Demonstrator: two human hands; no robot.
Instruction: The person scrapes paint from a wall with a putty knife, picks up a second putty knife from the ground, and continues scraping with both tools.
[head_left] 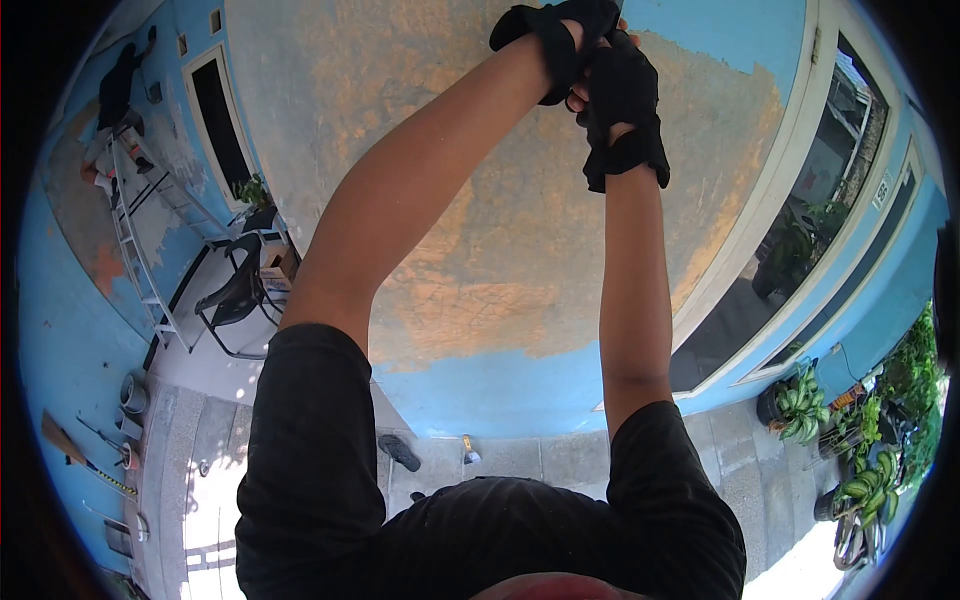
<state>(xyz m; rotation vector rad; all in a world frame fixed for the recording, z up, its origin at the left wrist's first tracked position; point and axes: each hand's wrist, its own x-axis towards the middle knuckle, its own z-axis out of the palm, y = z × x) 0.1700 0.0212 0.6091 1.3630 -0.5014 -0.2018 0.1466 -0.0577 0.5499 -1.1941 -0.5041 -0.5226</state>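
Observation:
Both of my hands are raised high, close together, in front of a wall (pixel 480 270) whose blue paint has come off over a large grey and orange patch. My left hand (pixel 570 40), in a black fingerless glove, is at the top edge of the view with its fingers curled. Just below and to the right, my right hand (pixel 620 88), gloved the same way, is closed with its fingers wrapped round. Whatever the two hands grip is hidden by the gloves and the frame edge. Remaining blue paint (pixel 715 30) lies right of the hands.
At far left a person (pixel 120 85) stands on an aluminium ladder (pixel 135 235). A black chair (pixel 235 285) is nearby. Below lie a dark shoe (pixel 400 452) and a yellow-handled scraper (pixel 470 450). Right are a window (pixel 820 180) and potted plants (pixel 800 405).

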